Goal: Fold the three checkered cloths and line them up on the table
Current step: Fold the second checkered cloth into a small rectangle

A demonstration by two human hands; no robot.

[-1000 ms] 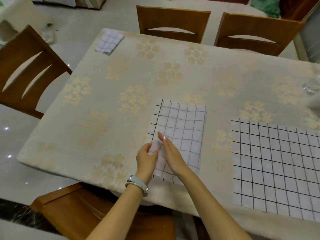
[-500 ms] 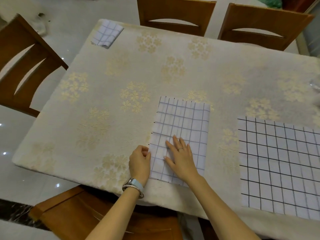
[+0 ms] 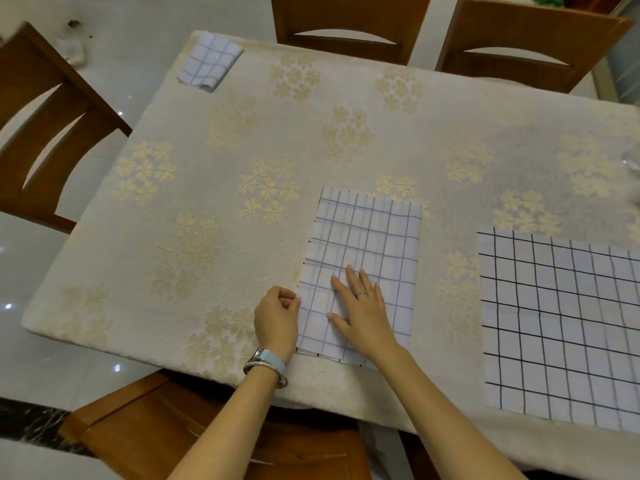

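Floral-covered bench [image 3: 242, 133]: by near edge, mid, lies half-folded cloth [image 3: 367, 244]. On it right hand [image 3: 360, 306], flat & released, prob. pressing the crease down. Beside it left hand [image 3: 275, 317], fingers curled at cloth's left edge; can't tell if it pinches it. At far-left corner sits small folded cloth [image 3: 207, 60], done; open cloth [image 3: 561, 323] by right edge, not yet folded.

No legible text or labels anywhere.

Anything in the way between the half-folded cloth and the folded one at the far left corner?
Nothing visible: only bare tablecloth lies between the half-folded cloth and the folded cloth. The right hand rests flat on the former.
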